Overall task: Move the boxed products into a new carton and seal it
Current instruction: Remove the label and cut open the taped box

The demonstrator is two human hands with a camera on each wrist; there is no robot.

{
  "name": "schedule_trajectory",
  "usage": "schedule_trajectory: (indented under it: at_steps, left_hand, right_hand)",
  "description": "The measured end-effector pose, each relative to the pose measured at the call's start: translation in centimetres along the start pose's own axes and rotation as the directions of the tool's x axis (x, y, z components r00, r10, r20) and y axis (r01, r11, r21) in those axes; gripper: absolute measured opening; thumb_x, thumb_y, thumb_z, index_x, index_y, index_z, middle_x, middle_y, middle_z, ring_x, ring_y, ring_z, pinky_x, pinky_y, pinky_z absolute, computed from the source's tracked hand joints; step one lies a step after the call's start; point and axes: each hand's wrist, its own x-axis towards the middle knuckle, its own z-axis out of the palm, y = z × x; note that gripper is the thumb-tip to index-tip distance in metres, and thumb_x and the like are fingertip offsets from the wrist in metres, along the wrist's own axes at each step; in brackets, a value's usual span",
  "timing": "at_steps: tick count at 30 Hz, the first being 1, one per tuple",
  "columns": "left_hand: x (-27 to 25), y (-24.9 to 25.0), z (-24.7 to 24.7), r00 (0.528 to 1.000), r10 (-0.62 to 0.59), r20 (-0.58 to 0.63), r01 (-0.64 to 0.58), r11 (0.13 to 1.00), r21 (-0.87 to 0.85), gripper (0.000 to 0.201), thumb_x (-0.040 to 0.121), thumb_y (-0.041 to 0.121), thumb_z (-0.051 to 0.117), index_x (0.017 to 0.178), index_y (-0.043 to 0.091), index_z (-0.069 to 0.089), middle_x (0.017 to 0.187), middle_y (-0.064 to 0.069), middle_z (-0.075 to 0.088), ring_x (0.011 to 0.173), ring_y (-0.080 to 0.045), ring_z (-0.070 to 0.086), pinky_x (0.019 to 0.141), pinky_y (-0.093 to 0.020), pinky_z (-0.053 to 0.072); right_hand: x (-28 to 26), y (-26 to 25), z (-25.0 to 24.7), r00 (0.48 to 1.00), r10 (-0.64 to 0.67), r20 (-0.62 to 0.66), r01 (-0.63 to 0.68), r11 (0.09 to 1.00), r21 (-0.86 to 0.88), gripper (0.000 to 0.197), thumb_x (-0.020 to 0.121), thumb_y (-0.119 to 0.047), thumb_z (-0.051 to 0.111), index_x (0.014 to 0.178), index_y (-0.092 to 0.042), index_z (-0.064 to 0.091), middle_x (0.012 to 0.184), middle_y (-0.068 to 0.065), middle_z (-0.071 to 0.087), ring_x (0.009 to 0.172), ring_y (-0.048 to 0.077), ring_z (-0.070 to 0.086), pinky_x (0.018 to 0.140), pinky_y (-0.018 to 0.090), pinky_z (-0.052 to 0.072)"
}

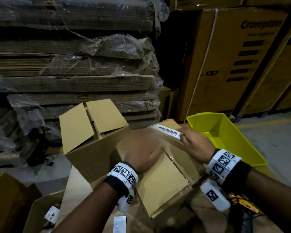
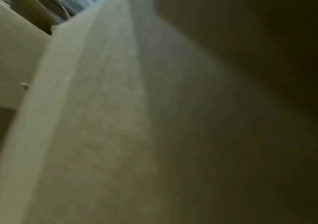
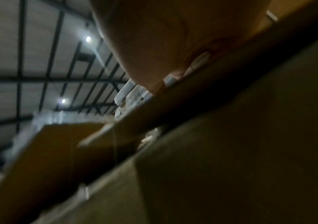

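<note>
A brown carton (image 1: 161,175) with a taped seam lies in front of me. My left hand (image 1: 141,152), blurred by motion, lies palm down on its top with the fingers spread flat. At the carton's far right corner my right hand (image 1: 194,144) pinches the end of a slim white box (image 1: 168,131) printed with a black toothed shape. A second carton (image 1: 91,132) stands tilted behind on the left, its flaps loosely folded in. The left wrist view shows only blurred cardboard (image 2: 96,121). In the right wrist view the palm (image 3: 154,37) presses a white sliver (image 3: 199,59) against a carton edge.
A yellow plastic bin (image 1: 225,137) stands to the right. Plastic-wrapped stacks of flat cardboard (image 1: 71,64) fill the back, and a tall printed carton (image 1: 233,56) stands at back right. Small white boxes (image 1: 52,214) lie at lower left, a yellow tool (image 1: 242,203) at lower right.
</note>
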Motion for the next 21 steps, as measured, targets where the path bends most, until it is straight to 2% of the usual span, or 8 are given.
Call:
schedule_trajectory:
  at_steps: [2, 5, 8, 11, 14, 18, 21]
  left_hand:
    - [0.0, 0.1, -0.7, 0.998, -0.006, -0.069, 0.004, 0.999, -0.037, 0.029, 0.091, 0.054, 0.036, 0.102, 0.032, 0.051, 0.114, 0.011, 0.044, 0.115, -0.011, 0.036, 0.099, -0.048, 0.034]
    - [0.6, 0.4, -2.2, 0.967, -0.048, -0.252, 0.010, 0.989, -0.151, 0.022, 0.088, 0.046, 0.039, 0.087, 0.027, 0.049, 0.097, 0.010, 0.045, 0.105, -0.012, 0.039, 0.094, -0.041, 0.030]
    - [0.5, 0.8, -2.8, 0.947, -0.035, -0.320, -0.021, 0.986, -0.168, 0.023, 0.088, 0.042, 0.039, 0.082, 0.022, 0.048, 0.093, 0.009, 0.048, 0.099, -0.013, 0.041, 0.092, -0.043, 0.032]
    - [-0.3, 0.4, -3.0, 0.924, -0.073, -0.375, -0.011, 0.977, -0.215, 0.021, 0.088, 0.039, 0.038, 0.083, 0.020, 0.048, 0.094, 0.005, 0.051, 0.099, -0.017, 0.044, 0.092, -0.046, 0.035]
    - [-1.2, -0.6, -3.9, 0.892, -0.070, -0.447, -0.040, 0.972, -0.232, 0.024, 0.088, 0.035, 0.038, 0.084, 0.015, 0.051, 0.095, -0.001, 0.054, 0.102, -0.022, 0.047, 0.088, -0.049, 0.038]
    - [-3.0, -1.9, -5.2, 0.849, -0.053, -0.525, -0.093, 0.964, -0.248, 0.027, 0.089, 0.030, 0.036, 0.088, 0.010, 0.053, 0.098, -0.004, 0.053, 0.107, -0.027, 0.050, 0.086, -0.047, 0.041]
    - [-4.4, -2.5, -6.0, 0.842, -0.068, -0.536, -0.085, 0.963, -0.256, 0.032, 0.090, 0.030, 0.035, 0.089, 0.006, 0.056, 0.099, -0.005, 0.053, 0.109, -0.026, 0.049, 0.087, -0.046, 0.042]
  right_hand:
    - [-1.7, 0.4, 1.0, 0.999, 0.013, 0.047, -0.009, 0.997, -0.071, 0.038, 0.097, -0.044, 0.042, 0.125, -0.020, 0.053, 0.120, 0.007, 0.059, 0.110, 0.026, 0.056, 0.086, 0.035, 0.044]
    - [-3.5, 0.7, 2.1, 0.997, 0.024, 0.072, -0.013, 0.989, -0.150, 0.080, 0.076, -0.069, 0.057, 0.140, -0.024, 0.039, 0.127, -0.001, 0.052, 0.119, 0.019, 0.050, 0.094, 0.030, 0.041]
    - [-4.1, 0.4, 2.6, 0.998, 0.047, 0.047, -0.040, 0.988, -0.149, 0.103, 0.063, -0.075, 0.062, 0.145, -0.020, 0.030, 0.133, 0.001, 0.047, 0.124, 0.020, 0.044, 0.104, 0.033, 0.039]
    - [-4.4, 0.0, 2.6, 0.998, 0.070, -0.010, -0.071, 0.981, -0.180, 0.096, 0.062, -0.068, 0.064, 0.141, -0.023, 0.031, 0.134, -0.001, 0.045, 0.124, 0.022, 0.041, 0.103, 0.039, 0.038]
    - [-4.7, -0.1, 1.9, 0.998, 0.027, -0.060, -0.035, 0.989, -0.146, 0.080, 0.066, -0.053, 0.068, 0.135, -0.022, 0.039, 0.126, 0.001, 0.049, 0.117, 0.022, 0.045, 0.098, 0.035, 0.041]
    - [-4.8, -0.6, 0.5, 0.994, -0.058, -0.097, 0.047, 0.992, -0.113, 0.067, 0.073, -0.041, 0.071, 0.130, -0.020, 0.043, 0.116, 0.002, 0.050, 0.106, 0.022, 0.053, 0.079, 0.029, 0.040]
    - [-4.7, -0.8, -0.2, 0.988, -0.086, -0.128, 0.076, 0.994, -0.084, 0.059, 0.076, -0.035, 0.071, 0.126, -0.019, 0.045, 0.111, 0.002, 0.049, 0.096, 0.024, 0.057, 0.069, 0.029, 0.038]
